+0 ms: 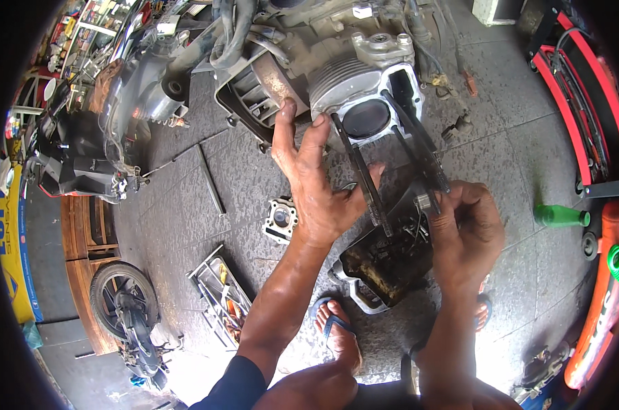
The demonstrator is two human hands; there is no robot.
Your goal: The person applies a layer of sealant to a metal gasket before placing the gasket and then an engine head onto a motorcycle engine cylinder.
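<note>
Bright daylight, sharp at centre. Glare blows out floor [507, 355] at lower right w/ hard sun patch. Heavy fisheye bend + black vignette at rim; edges soft, slightly blurred.

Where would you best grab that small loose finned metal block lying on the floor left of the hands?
Probably by its two outer finned sides, coming straight down from above. The cylinder block lies flat on the paved floor with its bore facing up, apart from the left hand, and its squarish sides are open all round.
</note>
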